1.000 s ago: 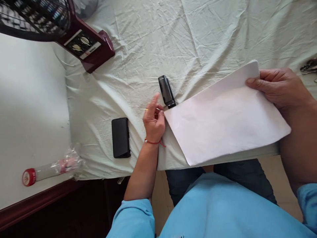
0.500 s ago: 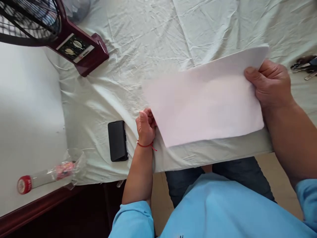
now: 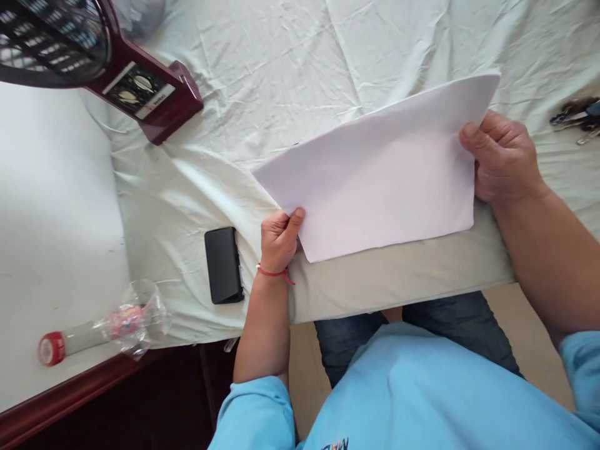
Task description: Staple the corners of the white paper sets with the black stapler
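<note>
The left grip (image 3: 277, 242) pinches the white paper (image 3: 389, 175) at its left edge, with the thumb on top and the other fingers curled under. The right grip (image 3: 509, 159) holds the same paper at its right edge, and that thumb lies on top too. So the paper is stretched out between the 2 grips, and its right end sits farther away from the person than its left end. The side we see is plain white. I cannot tell how many sheets there are, or if the paper touches the cloth (image 3: 281, 81) below it.

The pale cloth is full of wrinkles and covers the worktop under both grips. A red string (image 3: 274, 272) is tied on the wrist just below the left grip. A flat black phone (image 3: 224, 265) lies near the left grip, on its left side. Much farther left of that grip is a clear tube with a red cap (image 3: 51, 349), partly in thin see-through plastic (image 3: 143, 325). Far up and left from the left grip is a dark red thing (image 3: 162, 94) with a round mesh head. To the right of the right grip are some keys (image 3: 579, 119), cut off by the picture's edge.
</note>
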`<control>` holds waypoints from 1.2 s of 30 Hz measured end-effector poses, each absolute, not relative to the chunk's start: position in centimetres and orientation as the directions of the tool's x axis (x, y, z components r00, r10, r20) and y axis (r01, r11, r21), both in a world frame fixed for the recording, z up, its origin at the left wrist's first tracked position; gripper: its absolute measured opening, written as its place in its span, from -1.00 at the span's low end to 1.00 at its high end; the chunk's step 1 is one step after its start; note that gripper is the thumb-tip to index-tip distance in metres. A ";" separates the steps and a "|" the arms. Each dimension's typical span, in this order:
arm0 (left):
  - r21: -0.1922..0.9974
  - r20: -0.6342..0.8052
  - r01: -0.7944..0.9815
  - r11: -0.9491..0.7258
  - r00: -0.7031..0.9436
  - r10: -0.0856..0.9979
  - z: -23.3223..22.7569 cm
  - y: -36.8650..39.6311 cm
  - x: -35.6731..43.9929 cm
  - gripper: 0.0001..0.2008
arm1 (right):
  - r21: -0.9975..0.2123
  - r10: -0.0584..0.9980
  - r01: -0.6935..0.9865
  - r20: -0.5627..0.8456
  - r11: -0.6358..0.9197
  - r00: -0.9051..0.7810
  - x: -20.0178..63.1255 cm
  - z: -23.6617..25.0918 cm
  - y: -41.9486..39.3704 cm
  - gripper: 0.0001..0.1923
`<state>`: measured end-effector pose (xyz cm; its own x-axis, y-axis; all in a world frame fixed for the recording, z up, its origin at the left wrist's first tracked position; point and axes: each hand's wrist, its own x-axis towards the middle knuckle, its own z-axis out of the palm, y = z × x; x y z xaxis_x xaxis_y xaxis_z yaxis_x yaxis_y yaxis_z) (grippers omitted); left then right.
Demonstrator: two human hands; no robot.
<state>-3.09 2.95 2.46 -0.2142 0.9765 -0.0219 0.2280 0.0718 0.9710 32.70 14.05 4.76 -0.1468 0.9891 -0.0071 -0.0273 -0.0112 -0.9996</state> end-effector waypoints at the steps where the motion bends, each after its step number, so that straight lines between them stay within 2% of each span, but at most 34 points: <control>1: 0.970 -0.025 0.230 0.077 -0.221 0.975 2.5 3.0 -3.1 -0.28 | -1.000 0.986 -0.023 -0.015 -0.019 -0.169 32.7 4.7 14.0 -0.42; 4: 0.975 -0.038 0.205 0.086 -0.228 0.973 2.5 3.1 -2.9 -0.32 | -0.998 0.986 0.061 -0.006 0.004 -0.167 32.8 4.4 14.0 -0.45; 8: 0.991 -0.032 0.122 0.063 -0.239 0.970 2.4 3.3 -2.6 -0.47 | -0.986 0.996 0.165 0.009 0.024 -0.093 32.9 4.1 13.9 -0.54; 11: 0.992 -0.035 0.112 0.063 -0.239 0.970 2.4 3.4 -2.6 -0.47 | -0.989 0.996 0.145 0.018 0.031 -0.088 32.9 4.1 14.0 -0.57; 16: 0.982 -0.030 0.174 0.075 -0.248 0.968 2.1 3.2 -3.0 -0.35 | -0.993 0.992 0.099 0.051 0.062 -0.118 32.9 4.2 14.1 -0.59; 22: 0.982 -0.030 0.170 0.077 -0.262 0.965 2.1 3.0 -2.9 -0.26 | -0.996 0.995 0.080 0.015 0.023 -0.101 33.0 4.2 14.1 -0.60; 26: 0.981 0.005 0.187 0.047 -0.266 0.964 2.2 3.3 -2.9 -0.29 | -0.999 0.994 0.036 -0.028 -0.024 -0.102 33.3 4.3 14.0 -0.55; 33: 0.998 -0.007 0.049 0.026 -0.353 0.935 1.3 3.5 -3.5 -0.41 | -0.991 0.944 -0.055 -0.096 -0.119 -0.314 33.9 4.8 14.2 -0.41; 36: 1.000 0.010 -0.014 -0.016 -0.378 0.926 1.0 3.8 -3.6 -0.49 | -0.988 0.923 0.056 -0.152 -0.141 -0.354 34.3 4.5 14.1 -0.43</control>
<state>-3.64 3.81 0.98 -0.3781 0.9257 0.0097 -0.0139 -0.0161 0.9998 34.31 14.09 4.51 -0.3542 0.9227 -0.1520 0.0560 -0.1414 -0.9884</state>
